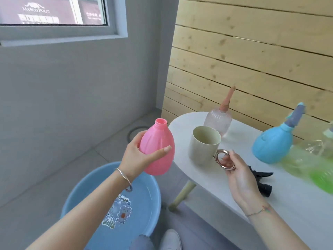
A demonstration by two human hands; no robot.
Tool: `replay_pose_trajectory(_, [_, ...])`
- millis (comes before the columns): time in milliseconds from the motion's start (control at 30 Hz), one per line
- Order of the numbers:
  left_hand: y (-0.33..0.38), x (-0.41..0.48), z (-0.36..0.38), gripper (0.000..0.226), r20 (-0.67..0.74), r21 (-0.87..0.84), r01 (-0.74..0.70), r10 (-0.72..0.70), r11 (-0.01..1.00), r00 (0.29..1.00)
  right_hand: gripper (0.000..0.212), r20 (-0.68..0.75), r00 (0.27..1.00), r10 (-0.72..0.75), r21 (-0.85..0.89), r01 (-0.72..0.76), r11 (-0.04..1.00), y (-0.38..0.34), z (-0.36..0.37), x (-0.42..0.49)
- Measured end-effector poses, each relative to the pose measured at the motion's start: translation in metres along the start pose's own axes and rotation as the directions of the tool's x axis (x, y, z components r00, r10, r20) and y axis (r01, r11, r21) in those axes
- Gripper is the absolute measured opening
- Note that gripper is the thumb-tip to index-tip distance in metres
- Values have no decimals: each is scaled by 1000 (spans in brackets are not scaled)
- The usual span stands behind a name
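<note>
Pink bottle point(158, 150) is up in the air in the head view, capless and nearly upright, between the table's rounded end and the basin below. The left hand point(134, 159) grips its belly, fingers wrapped behind and the thumb laid across the front. It looks like thin blown plastic and is probably empty, so I judge it light, a little springy under a squeeze and smooth enough to slip if wet. The ribbed belly, where it is held now, gives the surest hold and leaves the narrow threaded neck free for filling. The right hand point(237, 172) has its fingers curled on the metallic ring handle point(224, 160) of the beige mug point(203, 145), which stands on the white table point(288, 210) close to its curved edge. That mug reads as stiff, heavier and likely breakable, and the ring is the natural place to take it. The blue basin point(72, 204) seems to hold water and offers open room under the bottle for any spill. Behind the mug stands a clear bottle point(218, 121), with a blue spray bottle point(272, 145) further right. A blurred green bottle point(322, 175) and a black sprayer head point(261, 179) lie near the right wrist, so that side is tight, and the plank wall point(252, 51) closes the back.
</note>
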State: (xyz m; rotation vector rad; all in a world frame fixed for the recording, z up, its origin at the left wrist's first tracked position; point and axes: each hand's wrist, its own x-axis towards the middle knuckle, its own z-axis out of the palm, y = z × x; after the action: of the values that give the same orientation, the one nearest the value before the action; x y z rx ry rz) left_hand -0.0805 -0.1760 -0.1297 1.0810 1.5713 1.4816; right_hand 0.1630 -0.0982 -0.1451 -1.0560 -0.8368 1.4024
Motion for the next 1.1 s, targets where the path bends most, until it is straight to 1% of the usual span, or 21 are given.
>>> replay_pose_trajectory(67, [7,-4,11,79,19,8,-9,9,1000,1000,32,-7,1000,23,10,-23,1000,2,-7,1])
replay_pose_trajectory(233, [20,-13,35,80,52,39,-33,31,999,998,32,-1,997,72,-37,-72,997,11,-15,2])
replay_pose_trajectory(333, [29,-21,50,79,69,38,-46,43,998,997,30,21,996,90,-62,-89,994,7,-20,0])
replay_pose_trajectory(433, [38,-29,64,75,86,21,-57,55,998,995,27,58,992,115,-123,-108,987,1,-23,-2])
replay_pose_trajectory(500, [42,-34,72,73,101,11,-58,56,998,993,22,85,992,90,-236,-68,969,-4,-27,-3])
replay_pose_trajectory(567, [44,-37,79,75,116,10,-60,58,998,992,20,100,995,-5,-361,42,932,-13,-35,-5])
replay_pose_trajectory(633, [47,-42,88,77,129,19,-68,65,997,989,12,121,980,-156,-470,195,861,-30,-51,-7])
replay_pose_trajectory(700, [48,-44,95,78,141,18,-70,67,997,988,2,182,947,-264,-620,319,717,-45,-72,-5])
replay_pose_trajectory(733, [48,-46,99,78,150,15,-69,66,998,986,4,208,937,-281,-703,343,623,-51,-84,-2])
replay_pose_trajectory(767, [49,-48,103,78,163,11,-69,66,998,984,5,228,938,-260,-784,335,523,-56,-96,1])
replay_pose_trajectory(833, [50,-52,113,76,195,9,-74,71,997,978,15,225,965,-137,-903,259,343,-62,-118,3])
replay_pose_trajectory(900, [51,-56,123,72,218,-3,-79,78,997,973,29,215,976,-20,-953,215,212,-64,-133,4])
replay_pose_trajectory(933, [51,-58,128,71,227,-9,-75,75,997,971,32,235,972,10,-956,229,182,-65,-136,2])
replay_pose_trajectory(1000, [50,-62,138,72,249,-5,-71,70,997,966,31,294,955,35,-944,284,165,-65,-139,-1])
replay_pose_trajectory(1100, [46,-66,154,77,292,3,-78,74,997,954,26,334,943,-2,-925,328,191,-61,-141,-3])
